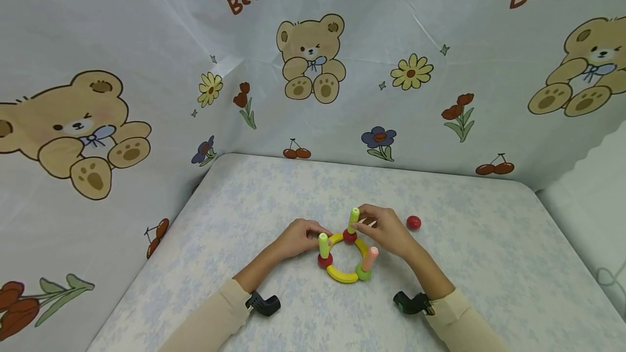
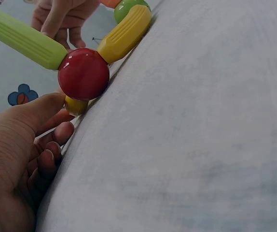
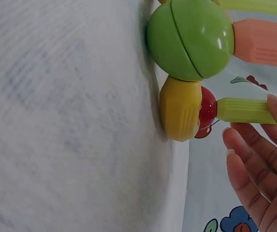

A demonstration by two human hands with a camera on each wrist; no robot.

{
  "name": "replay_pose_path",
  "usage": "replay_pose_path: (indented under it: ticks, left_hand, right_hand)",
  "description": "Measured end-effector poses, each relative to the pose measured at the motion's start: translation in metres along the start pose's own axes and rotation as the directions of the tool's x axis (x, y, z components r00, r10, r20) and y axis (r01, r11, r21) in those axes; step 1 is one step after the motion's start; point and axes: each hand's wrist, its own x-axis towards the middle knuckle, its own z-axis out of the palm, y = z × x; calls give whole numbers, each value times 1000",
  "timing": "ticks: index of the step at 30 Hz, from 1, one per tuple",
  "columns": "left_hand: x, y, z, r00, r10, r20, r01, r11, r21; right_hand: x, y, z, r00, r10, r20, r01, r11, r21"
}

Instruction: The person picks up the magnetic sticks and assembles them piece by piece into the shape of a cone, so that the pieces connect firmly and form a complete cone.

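Observation:
A ring of curved yellow pieces (image 1: pixel 342 276) lies on the table, joined by two red balls (image 1: pixel 325 261) and a green ball (image 1: pixel 363 272). Light green rods (image 2: pixel 25 38) rise from the red balls, and a salmon rod (image 1: pixel 370 258) stands on the green one. My left hand (image 1: pixel 298 238) pinches the back-left yellow piece (image 2: pixel 76 106) beside the left red ball (image 2: pixel 84 74). With thumb and fingertips, my right hand (image 1: pixel 387 230) holds the far light green rod (image 3: pixel 244 110), whose lower end meets the far red ball (image 3: pixel 207 107).
A loose red ball (image 1: pixel 413 222) sits on the table just beyond the right hand. The pale patterned table (image 1: pixel 244 200) meets a bear-print cloth (image 1: pixel 362 107) at the back and left. A thin cable (image 1: pixel 608 281) hangs at the far right.

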Motion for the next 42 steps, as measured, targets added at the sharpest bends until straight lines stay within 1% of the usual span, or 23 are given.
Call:
replay_pose_path:
  ticks: [7, 14, 21, 27, 37, 40, 42]
  left_hand:
    - [0, 0, 0, 1000, 7, -2, -7, 1000, 0]
    - [0, -3, 2, 1000, 17, -7, -17, 1000, 15]
    - [0, -4, 2, 1000, 11, -7, -11, 1000, 13]
    - [0, -5, 2, 1000, 6, -6, -6, 1000, 12]
    - [0, -4, 1, 1000, 0, -2, 0, 1000, 4]
    - [0, -4, 1, 1000, 3, -1, -3, 1000, 0]
    - [0, -4, 1, 1000, 7, -1, -7, 1000, -5]
  right_hand:
    - [0, 3, -5, 1000, 11, 16, -11, 1000, -25]
    - [-4, 11, -20, 999, 21, 40, -19, 999, -43]
    - [-6, 23, -43, 998, 57, -5, -57, 995, -88]
    - [-10, 35, -62, 993, 111, -43, -116, 985, -127]
    - [-23, 61, -94, 967, 238, -92, -250, 957, -151]
    - [-28, 71, -101, 962, 258, -93, -270, 951, -149]
    - [-31, 77, -104, 959, 272, -76, -280, 948, -148]
